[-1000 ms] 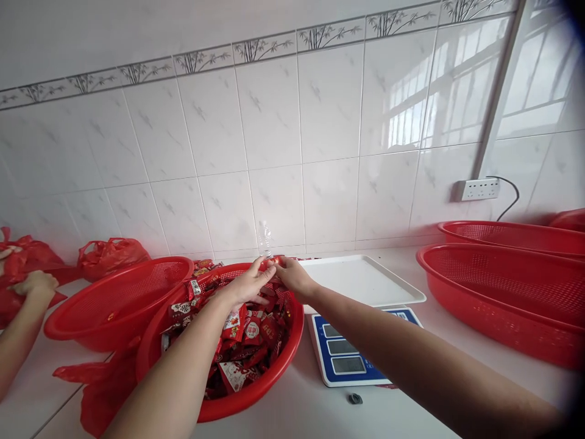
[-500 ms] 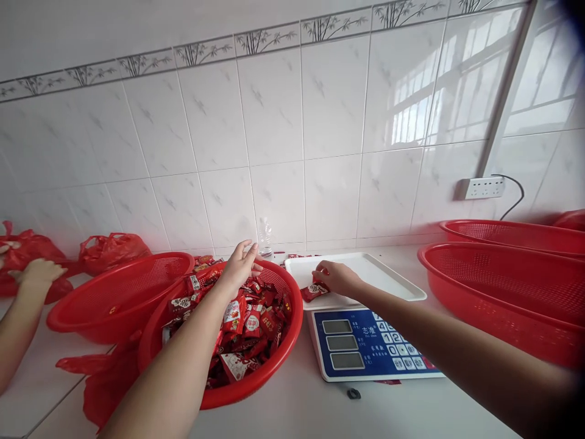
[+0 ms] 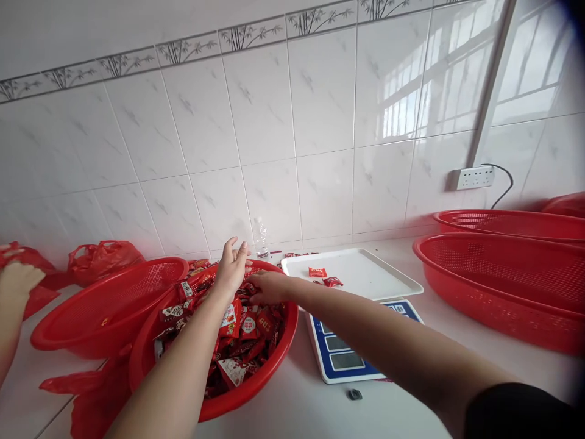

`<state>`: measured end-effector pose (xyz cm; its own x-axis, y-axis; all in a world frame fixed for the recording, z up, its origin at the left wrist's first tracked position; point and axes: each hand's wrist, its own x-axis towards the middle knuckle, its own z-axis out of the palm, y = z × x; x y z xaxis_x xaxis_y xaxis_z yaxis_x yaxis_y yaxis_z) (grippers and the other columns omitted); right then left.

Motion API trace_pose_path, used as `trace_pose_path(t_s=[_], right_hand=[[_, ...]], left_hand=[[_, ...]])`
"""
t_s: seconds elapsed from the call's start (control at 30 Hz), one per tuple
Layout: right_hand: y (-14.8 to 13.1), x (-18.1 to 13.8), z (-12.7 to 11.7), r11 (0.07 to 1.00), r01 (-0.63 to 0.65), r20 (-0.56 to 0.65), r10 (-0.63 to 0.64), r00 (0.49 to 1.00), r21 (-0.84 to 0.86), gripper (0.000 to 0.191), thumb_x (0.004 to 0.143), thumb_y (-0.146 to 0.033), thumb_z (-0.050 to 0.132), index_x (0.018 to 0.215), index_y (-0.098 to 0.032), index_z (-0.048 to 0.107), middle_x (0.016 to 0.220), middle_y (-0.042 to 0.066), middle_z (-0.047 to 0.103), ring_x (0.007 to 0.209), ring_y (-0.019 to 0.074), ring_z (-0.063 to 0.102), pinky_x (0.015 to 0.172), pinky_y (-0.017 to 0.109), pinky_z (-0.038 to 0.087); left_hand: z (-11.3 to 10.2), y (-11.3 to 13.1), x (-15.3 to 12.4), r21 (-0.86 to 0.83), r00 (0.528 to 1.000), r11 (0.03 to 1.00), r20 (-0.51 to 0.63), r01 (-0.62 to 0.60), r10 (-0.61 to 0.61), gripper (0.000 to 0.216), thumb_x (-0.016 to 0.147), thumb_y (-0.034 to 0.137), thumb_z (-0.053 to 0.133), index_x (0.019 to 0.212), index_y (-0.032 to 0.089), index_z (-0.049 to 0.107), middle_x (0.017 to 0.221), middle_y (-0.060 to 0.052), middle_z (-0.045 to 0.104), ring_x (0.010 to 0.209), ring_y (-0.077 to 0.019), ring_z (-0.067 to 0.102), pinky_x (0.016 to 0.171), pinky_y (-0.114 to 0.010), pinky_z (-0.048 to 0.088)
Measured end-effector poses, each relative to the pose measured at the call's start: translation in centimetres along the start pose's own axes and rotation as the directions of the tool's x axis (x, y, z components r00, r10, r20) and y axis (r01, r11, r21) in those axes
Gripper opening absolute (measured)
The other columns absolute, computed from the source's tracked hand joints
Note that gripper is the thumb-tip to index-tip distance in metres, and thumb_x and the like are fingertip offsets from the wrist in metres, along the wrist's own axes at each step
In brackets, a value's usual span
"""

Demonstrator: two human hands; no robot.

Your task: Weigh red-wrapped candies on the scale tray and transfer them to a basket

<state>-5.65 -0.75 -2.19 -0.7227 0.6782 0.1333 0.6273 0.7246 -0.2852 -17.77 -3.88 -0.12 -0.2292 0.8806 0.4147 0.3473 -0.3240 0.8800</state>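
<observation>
A red perforated basket (image 3: pixel 274 363) full of red snack packets (image 3: pixel 249 326) stands in front of me. Above its far side is my left hand (image 3: pixel 232 265), open, fingers loosely apart, with nothing visible in it. My right hand (image 3: pixel 269 286) reaches into the basket's back right part; its fingertips are hidden among the packets, so a hold cannot be made out. On the white tray (image 3: pixel 379 274) of the weighing scale (image 3: pixel 345 361) lie two small red wrapped candies (image 3: pixel 317 272), apart from each other. My right forearm crosses over the scale's keypad.
Another red basket (image 3: pixel 82 311) stands at left, beside red plastic bags (image 3: pixel 103 262). A co-worker's hand (image 3: pixel 21 277) is at the far left. Large red baskets (image 3: pixel 493 299) stand at right. A clear bottle (image 3: pixel 261 236) and a small black object (image 3: pixel 354 394) are on the table.
My right hand has moved left from the tray, where it held a red packet, into the basket. Two small candies now show on the tray. My left hand stays above the basket.
</observation>
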Motion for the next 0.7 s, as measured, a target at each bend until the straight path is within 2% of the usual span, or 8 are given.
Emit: trace_pose_path(t_s=[0.07,0.13,0.27,0.4,0.5,0.7], right_hand=[[0.2,1.6,1.2,1.0,0.015,0.048,-0.016,0.999,0.018,0.074,0.06,-0.041,0.069,0.128,-0.025,0.044,0.127,0.008,0.05,0.103,0.0252,0.055,0.08,0.032,0.045],[0.6,2.7,2.0,1.0,0.006,0.077,-0.009,0.997,0.029,0.078,0.056,-0.038,0.072,0.128,-0.026,0.044,0.128,0.009,0.049,0.101,0.0261,0.056,0.077,0.033,0.047],[1.3,3.1,2.6,0.998,-0.052,0.051,0.049,0.997,0.043,0.052,0.061,-0.023,0.066,0.112,-0.018,0.058,0.115,0.013,0.058,0.095,0.0295,0.058,0.077,0.038,0.046],[1.1,2.0,2.0,0.991,-0.069,-0.108,0.081,0.991,0.111,0.044,0.068,-0.01,0.053,0.111,-0.016,0.057,0.11,0.011,0.061,0.099,0.027,0.057,0.081,0.036,0.045],[1.0,1.1,0.9,0.979,-0.06,-0.207,0.1,0.973,0.194,0.038,0.07,-0.01,0.05,0.106,-0.017,0.057,0.103,0.007,0.065,0.094,0.0209,0.059,0.078,0.029,0.045],[3.1,-1.3,-2.2,0.94,-0.069,-0.303,0.176,0.937,0.333,0.024,0.071,-0.015,0.057,0.095,-0.019,0.058,0.089,0.001,0.068,0.078,0.0121,0.061,0.065,0.021,0.046]], left_hand=[[-0.2,0.1,0.0,0.012,1.0,1.0,-0.008,0.007,-0.007,0.056,0.084,0.053,0.039,0.129,0.021,0.03,0.098,-0.009,0.059,0.075,-0.0132,0.061,0.063,-0.025,0.052],[-0.2,0.1,0.1,0.015,1.0,1.0,0.0,0.015,-0.015,0.055,0.085,0.053,0.039,0.128,0.02,0.03,0.097,-0.008,0.059,0.073,-0.0129,0.061,0.062,-0.024,0.052],[-0.1,0.3,0.1,-0.004,1.0,1.0,0.017,0.002,-0.001,0.054,0.084,0.051,0.042,0.127,0.02,0.033,0.093,-0.007,0.059,0.07,-0.0121,0.06,0.061,-0.024,0.052],[0.0,0.2,0.1,-0.02,1.0,1.0,0.018,0.011,-0.011,0.055,0.083,0.051,0.044,0.127,0.019,0.034,0.091,-0.007,0.058,0.069,-0.0124,0.058,0.061,-0.027,0.052],[-0.1,-0.2,0.1,-0.02,1.0,1.0,0.014,0.012,-0.011,0.057,0.082,0.052,0.044,0.126,0.019,0.035,0.089,-0.006,0.058,0.068,-0.0133,0.058,0.063,-0.029,0.051],[-0.2,-1.1,0.5,0.165,0.998,0.985,0.038,-0.048,0.042,0.06,0.079,0.059,0.043,0.126,0.02,0.039,0.088,-0.005,0.06,0.078,-0.0169,0.059,0.072,-0.032,0.048]])
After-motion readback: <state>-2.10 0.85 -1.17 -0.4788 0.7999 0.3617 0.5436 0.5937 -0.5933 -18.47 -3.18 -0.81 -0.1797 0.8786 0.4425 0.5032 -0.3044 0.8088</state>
